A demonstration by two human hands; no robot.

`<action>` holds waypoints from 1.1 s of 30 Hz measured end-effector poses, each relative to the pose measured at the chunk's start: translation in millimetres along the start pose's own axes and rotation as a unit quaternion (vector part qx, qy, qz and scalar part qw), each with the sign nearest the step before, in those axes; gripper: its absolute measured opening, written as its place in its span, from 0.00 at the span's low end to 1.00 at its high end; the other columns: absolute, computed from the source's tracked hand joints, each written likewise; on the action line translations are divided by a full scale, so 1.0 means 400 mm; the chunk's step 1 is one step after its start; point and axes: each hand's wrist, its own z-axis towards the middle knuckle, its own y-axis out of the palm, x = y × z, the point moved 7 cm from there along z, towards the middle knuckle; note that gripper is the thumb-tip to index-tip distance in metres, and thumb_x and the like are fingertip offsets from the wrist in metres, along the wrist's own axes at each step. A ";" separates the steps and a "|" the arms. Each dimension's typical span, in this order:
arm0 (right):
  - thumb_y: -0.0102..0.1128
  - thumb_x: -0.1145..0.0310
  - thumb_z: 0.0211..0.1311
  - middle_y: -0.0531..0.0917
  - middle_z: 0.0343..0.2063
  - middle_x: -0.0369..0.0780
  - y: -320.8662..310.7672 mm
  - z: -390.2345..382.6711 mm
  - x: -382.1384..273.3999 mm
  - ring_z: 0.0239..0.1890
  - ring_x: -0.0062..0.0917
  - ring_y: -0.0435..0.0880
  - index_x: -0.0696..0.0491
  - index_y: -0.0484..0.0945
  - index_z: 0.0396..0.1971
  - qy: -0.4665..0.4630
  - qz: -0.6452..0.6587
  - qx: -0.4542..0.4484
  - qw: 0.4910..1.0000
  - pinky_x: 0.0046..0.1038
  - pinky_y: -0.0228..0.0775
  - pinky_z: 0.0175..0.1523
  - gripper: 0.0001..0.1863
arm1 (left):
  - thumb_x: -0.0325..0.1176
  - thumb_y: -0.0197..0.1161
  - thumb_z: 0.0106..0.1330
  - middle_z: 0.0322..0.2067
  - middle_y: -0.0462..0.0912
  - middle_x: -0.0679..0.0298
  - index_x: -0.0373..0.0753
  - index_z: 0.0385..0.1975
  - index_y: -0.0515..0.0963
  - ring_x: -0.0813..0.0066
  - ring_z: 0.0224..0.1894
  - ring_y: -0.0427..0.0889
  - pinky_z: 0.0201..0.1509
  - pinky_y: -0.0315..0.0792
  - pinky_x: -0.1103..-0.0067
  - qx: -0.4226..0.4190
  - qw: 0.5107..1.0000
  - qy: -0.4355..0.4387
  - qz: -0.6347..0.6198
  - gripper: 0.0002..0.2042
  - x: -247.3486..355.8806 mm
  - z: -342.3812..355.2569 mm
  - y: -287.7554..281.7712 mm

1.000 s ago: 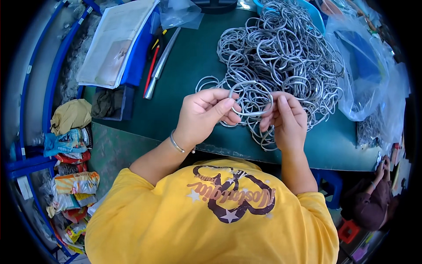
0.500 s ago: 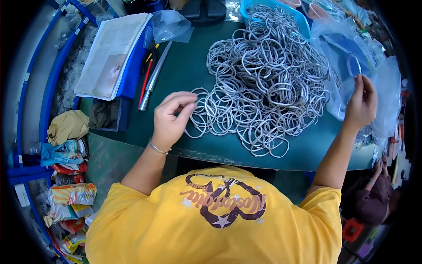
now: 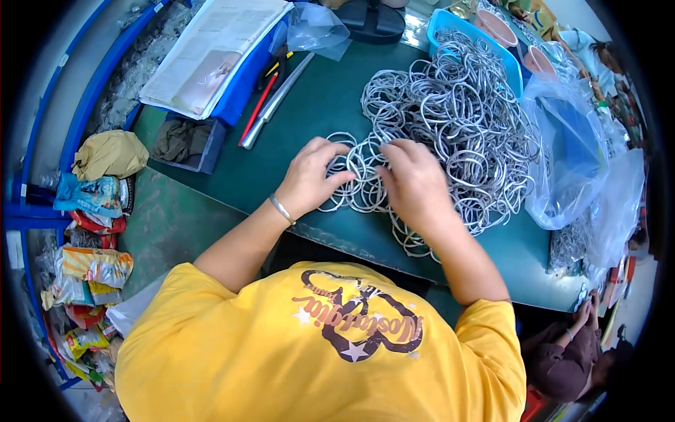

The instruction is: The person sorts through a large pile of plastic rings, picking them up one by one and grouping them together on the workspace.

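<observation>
A large heap of silvery metal rings (image 3: pixel 467 133) is piled on the green table (image 3: pixel 309 95), its left fringe spread thin. At that fringe my left hand (image 3: pixel 309 176) is open, thumb and fingers apart beside a few loose rings. My right hand (image 3: pixel 420 184) reaches over the heap's front left part, slightly blurred. Its thumb and fingers are apart and bent down toward the rings, and no ring shows held in it. Between the two hands several overlapping rings lie on the table.
Behind the heap stands a light-blue basket (image 3: pixel 517 68). Clear plastic bags (image 3: pixel 566 151) hang at the right. Left of the rings lie a metal rod (image 3: pixel 281 98), a red pencil (image 3: pixel 258 109) and papers (image 3: pixel 204 63) on a blue holder. A co-worker (image 3: pixel 562 359) sits at lower right.
My right hand has come from the far right, where it held up a ring, to the rings beside my left hand; that ring is no longer seen in it. The view has shifted.
</observation>
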 end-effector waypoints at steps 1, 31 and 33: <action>0.63 0.73 0.48 0.77 0.35 0.43 0.035 -0.001 0.008 0.38 0.38 0.77 0.57 0.76 0.33 0.008 -0.020 -0.018 1.000 0.37 0.69 0.40 0.11 | 0.30 0.73 0.49 0.36 0.77 0.61 0.36 0.42 0.78 0.70 0.29 0.75 0.34 0.71 0.79 0.002 1.000 0.001 -0.002 0.19 0.007 -0.005 -0.007; 0.59 0.79 0.54 0.78 0.29 0.45 -0.060 0.016 -0.030 0.32 0.41 0.76 0.58 0.77 0.33 0.036 -0.005 0.053 0.998 0.36 0.69 0.36 0.06 | 0.29 0.71 0.55 0.45 0.75 0.63 0.38 0.51 0.74 0.85 0.30 0.77 0.31 0.73 0.87 -0.002 0.964 0.059 -0.258 0.22 0.065 0.005 -0.037; 0.58 0.80 0.56 0.77 0.26 0.47 -0.044 0.016 -0.024 0.28 0.40 0.76 0.60 0.76 0.32 0.064 0.089 0.047 0.993 0.32 0.68 0.33 0.04 | 0.28 0.68 0.57 0.41 0.76 0.61 0.38 0.51 0.74 0.83 0.30 0.77 0.33 0.73 0.86 -0.027 0.957 0.017 -0.288 0.20 0.053 0.015 0.001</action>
